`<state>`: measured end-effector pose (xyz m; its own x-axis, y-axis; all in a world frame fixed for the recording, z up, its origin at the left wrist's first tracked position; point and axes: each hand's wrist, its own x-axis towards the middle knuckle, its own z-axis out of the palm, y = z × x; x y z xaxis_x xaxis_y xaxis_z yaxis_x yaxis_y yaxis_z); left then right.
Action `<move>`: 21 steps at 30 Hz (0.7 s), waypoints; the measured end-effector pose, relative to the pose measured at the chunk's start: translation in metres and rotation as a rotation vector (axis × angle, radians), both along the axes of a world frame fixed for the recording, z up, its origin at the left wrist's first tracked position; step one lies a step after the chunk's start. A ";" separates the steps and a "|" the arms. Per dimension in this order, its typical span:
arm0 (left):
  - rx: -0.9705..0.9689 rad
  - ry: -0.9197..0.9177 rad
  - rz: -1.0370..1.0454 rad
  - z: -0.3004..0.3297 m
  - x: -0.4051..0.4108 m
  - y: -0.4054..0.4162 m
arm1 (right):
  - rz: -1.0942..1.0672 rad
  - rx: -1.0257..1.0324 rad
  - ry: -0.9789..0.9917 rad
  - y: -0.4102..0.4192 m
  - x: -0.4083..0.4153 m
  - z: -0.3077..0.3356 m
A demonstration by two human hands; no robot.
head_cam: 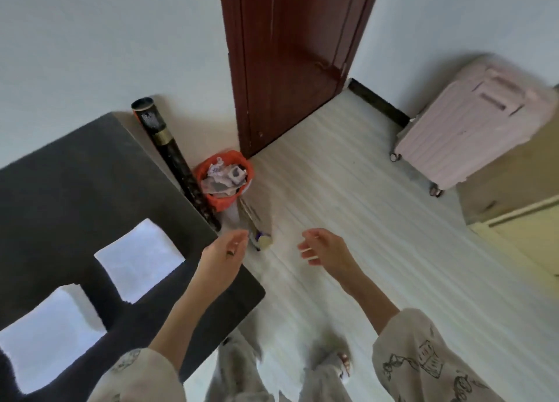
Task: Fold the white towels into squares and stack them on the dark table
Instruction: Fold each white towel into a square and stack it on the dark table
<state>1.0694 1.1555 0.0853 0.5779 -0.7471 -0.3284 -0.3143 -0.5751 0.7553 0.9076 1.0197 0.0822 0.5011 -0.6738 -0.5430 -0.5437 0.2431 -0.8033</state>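
- The dark table (69, 189) is flat and smooth, with a rounded corner near the person.
- Two white towels lie on it, each folded into a square. One towel (140, 258) sits further in. The other towel (48, 329) is nearer the table's front edge. They lie apart, not stacked.
- The left hand (225, 250) hangs over the table's corner, fingers loosely curled, holding nothing.
- The right hand (325, 248) floats above the pale striped floor (363, 220), fingers loose too, holding nothing.
- Both sleeves are soft beige cloth with little drawings on them.
- A round orange bin (225, 176) full of crumpled paper stands by the brown wooden door (290, 53).
- A long black tube (169, 153) with a gold band leans by the wall. Its writing is too blurry to read.
- A pink ridged suitcase (472, 129) on wheels stands on the right.
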 end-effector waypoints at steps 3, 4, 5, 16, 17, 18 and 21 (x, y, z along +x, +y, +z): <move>-0.037 -0.002 -0.116 0.009 -0.065 -0.049 | -0.106 -0.017 -0.036 -0.025 -0.083 0.015; -0.056 0.003 -0.156 0.012 -0.088 -0.066 | -0.142 -0.025 -0.042 -0.035 -0.110 0.019; -0.079 0.007 -0.199 0.015 -0.113 -0.083 | -0.178 -0.035 -0.045 -0.045 -0.137 0.024; -0.169 0.052 -0.648 0.032 -0.356 -0.263 | -0.626 -0.140 -0.051 -0.146 -0.398 0.048; -0.174 0.050 -0.686 0.033 -0.374 -0.283 | -0.661 -0.155 -0.051 -0.157 -0.417 0.051; -0.187 0.046 -0.724 0.035 -0.392 -0.304 | -0.696 -0.169 -0.049 -0.168 -0.436 0.053; -0.230 0.043 -0.822 0.039 -0.445 -0.366 | -0.789 -0.213 -0.037 -0.205 -0.487 0.058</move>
<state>0.6247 0.7892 0.1242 -0.1868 -0.9743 -0.1260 -0.5330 -0.0072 0.8461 0.4203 0.8142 0.1406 -0.1489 -0.9227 -0.3555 -0.2484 0.3829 -0.8898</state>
